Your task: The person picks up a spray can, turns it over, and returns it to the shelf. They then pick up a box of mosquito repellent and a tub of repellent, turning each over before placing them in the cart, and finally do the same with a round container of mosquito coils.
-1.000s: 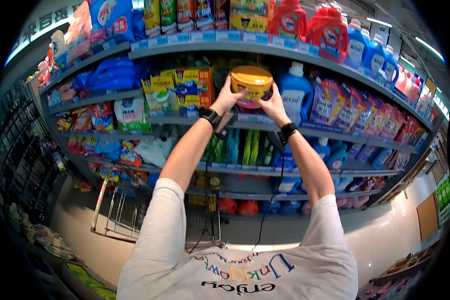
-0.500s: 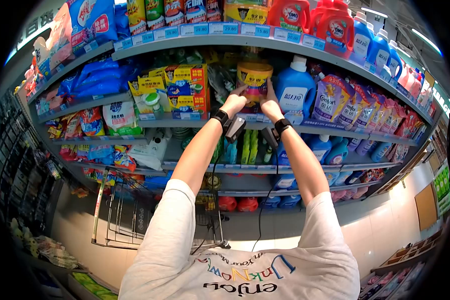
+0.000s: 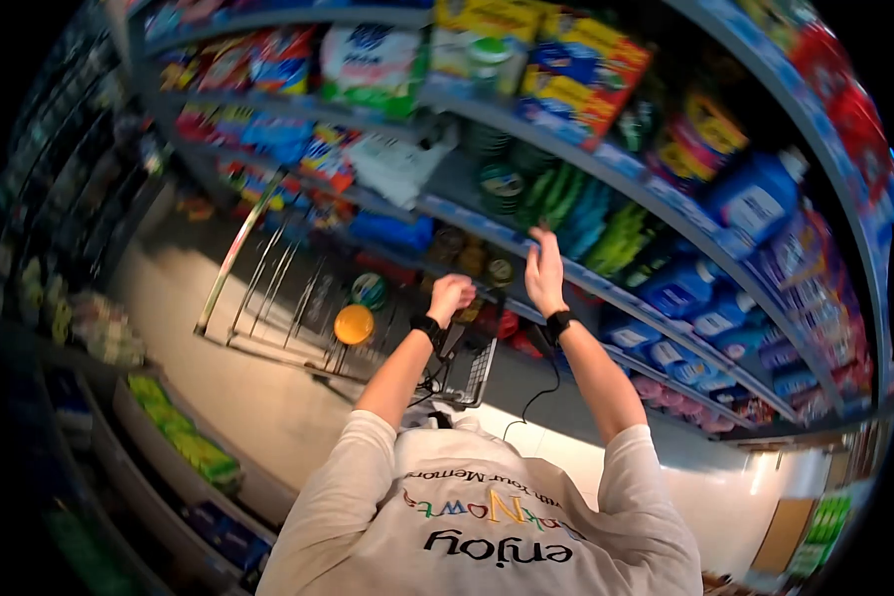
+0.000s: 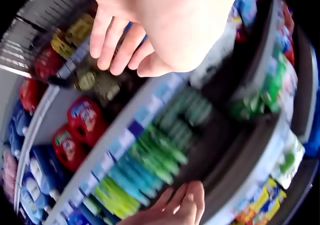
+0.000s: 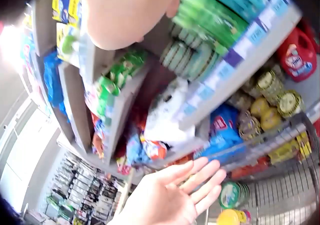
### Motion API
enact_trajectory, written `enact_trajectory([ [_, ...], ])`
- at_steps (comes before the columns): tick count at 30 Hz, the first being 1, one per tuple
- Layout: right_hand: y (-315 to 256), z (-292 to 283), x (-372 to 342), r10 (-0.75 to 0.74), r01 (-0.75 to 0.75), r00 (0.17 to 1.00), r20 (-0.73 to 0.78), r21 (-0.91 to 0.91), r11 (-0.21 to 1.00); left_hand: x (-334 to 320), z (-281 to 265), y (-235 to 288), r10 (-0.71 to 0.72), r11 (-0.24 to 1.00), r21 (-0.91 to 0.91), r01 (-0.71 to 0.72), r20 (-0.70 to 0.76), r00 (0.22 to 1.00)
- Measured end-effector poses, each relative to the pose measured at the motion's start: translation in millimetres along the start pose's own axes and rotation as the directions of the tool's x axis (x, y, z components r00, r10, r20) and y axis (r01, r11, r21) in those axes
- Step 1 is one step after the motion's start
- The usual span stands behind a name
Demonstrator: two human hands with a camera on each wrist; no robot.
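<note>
My left hand (image 3: pixel 452 296) is in front of the lower shelves and holds nothing; its fingers spread loosely in the right wrist view. To its right is my right hand (image 3: pixel 544 268), empty, fingers extended near a shelf edge with green packets (image 3: pixel 556 194). The left wrist view shows both the left hand (image 4: pixel 160 24) and part of the right hand (image 4: pixel 182 207). A yellow-and-pink tub (image 3: pixel 700 139) stands on the shelf beside a blue detergent bottle (image 3: pixel 755 199). In the cart sit a tub with an orange-yellow lid (image 3: pixel 354 324) and green round containers (image 3: pixel 369 290).
A wire shopping cart (image 3: pixel 253 298) stands left of my hands, close to the shelving. Yellow boxes (image 3: pixel 576 74) and detergent bags (image 3: pixel 372 65) fill the shelves. Red bottles (image 4: pixel 85 120) stand low down. A cable (image 3: pixel 541 392) hangs from the right wrist.
Both hands were on the yellow-lidded tub at the shelf. They have let go and come down and back, away from it. The view has turned left and down, bringing the cart's contents into sight.
</note>
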State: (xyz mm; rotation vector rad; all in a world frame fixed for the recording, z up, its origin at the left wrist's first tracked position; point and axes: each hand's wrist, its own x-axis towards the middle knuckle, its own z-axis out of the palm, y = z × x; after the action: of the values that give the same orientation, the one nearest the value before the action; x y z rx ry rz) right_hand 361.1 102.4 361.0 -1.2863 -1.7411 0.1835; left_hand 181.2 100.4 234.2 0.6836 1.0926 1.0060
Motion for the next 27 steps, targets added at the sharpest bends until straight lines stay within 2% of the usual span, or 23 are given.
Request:
enact_trajectory([
  [1, 14.8, 31.2, -23.1, 0.015, -0.014, 0.998, 0.056, -0.02, 1.0, -6.5, -36.1, -24.8, -0.026, 0.999, 0.04, 0.03, -0.097, 0.995],
  [2, 20.2, 53.3, -42.9, 0.057, -0.055, 0.983, 0.177, -0.017, 0.998, -6.3, -75.1, -52.6, -0.093, 0.994, 0.048, 0.102, -0.164, 0.982],
  [4, 33.8, 96.7, -85.2, 0.134, -0.133, 0.939, 0.316, -0.025, 0.991, -23.1, -132.2, -77.7, -0.136, 0.988, 0.033, 0.154, -0.318, 0.938],
  [6, 46.4, 133.4, -122.6, 0.262, -0.284, 0.853, 0.45, -0.021, 0.959, -19.7, -190.4, -118.9, -0.07, 0.988, 0.087, 0.129, -0.494, 0.867],
  [8, 45.0, 158.4, -147.6, 0.321, -0.327, 0.771, 0.549, -0.091, 0.941, -22.6, -225.8, -128.7, 0.02, 0.94, 0.272, 0.207, -0.648, 0.762],
  [10, 46.2, 180.4, -161.7, 0.429, -0.435, 0.606, 0.67, -0.173, 0.884, -19.6, -254.5, -126.8, -0.07, 0.928, 0.238, 0.287, -0.644, 0.762],
  [12, 45.5, 197.1, -171.3, 0.489, -0.472, 0.517, 0.703, -0.242, 0.848, -15.1, -272.7, -128.1, -0.057, 0.887, 0.301, 0.35, -0.681, 0.73],
  [14, 51.1, 215.9, -181.5, 0.529, -0.483, 0.471, 0.706, -0.295, 0.824, 0.7, -295.9, -138.7, -0.103, 0.895, 0.263, 0.361, -0.664, 0.74],
  [16, 54.4, 228.0, -183.8, 0.567, -0.505, 0.426, 0.705, -0.335, 0.796, 18.8, -307.3, -130.1, -0.181, 0.658, 0.452, 0.602, -0.681, 0.709],
  [18, 60.8, 239.1, -190.1, 0.561, -0.444, 0.395, 0.728, -0.384, 0.81, 46.3, -338.4, -176.1, -0.12, 0.539, 0.669, 0.512, -0.541, 0.832],
  [21, 76.9, 257.5, -199.8, 0.59, -0.455, 0.296, 0.751, -0.433, 0.778, 81.2, -346.3, -186.1, -0.146, 0.512, 0.682, 0.522, -0.53, 0.836],
  [24, 87.5, 275.3, -203.8, 0.652, -0.503, 0.258, 0.713, -0.478, 0.721, 113.6, -355.5, -215.3, -0.138, 0.488, 0.678, 0.549, -0.562, 0.816],
  [25, 92.7, 281.4, -207.2, 0.679, -0.531, 0.255, 0.688, -0.487, 0.693, 121.8, -352.5, -210.5, -0.154, 0.416, 0.699, 0.582, -0.576, 0.803],
  [26, 97.5, 287.6, -211.0, 0.683, -0.574, 0.288, 0.671, -0.449, 0.684, 127.3, -350.1, -205.3, -0.171, 0.339, 0.718, 0.608, -0.588, 0.79],
  [27, 101.7, 295.3, -212.0, 0.705, -0.61, 0.273, 0.655, -0.449, 0.653, 134.5, -347.0, -196.1, -0.182, 0.262, 0.734, 0.627, -0.6, 0.779],
])
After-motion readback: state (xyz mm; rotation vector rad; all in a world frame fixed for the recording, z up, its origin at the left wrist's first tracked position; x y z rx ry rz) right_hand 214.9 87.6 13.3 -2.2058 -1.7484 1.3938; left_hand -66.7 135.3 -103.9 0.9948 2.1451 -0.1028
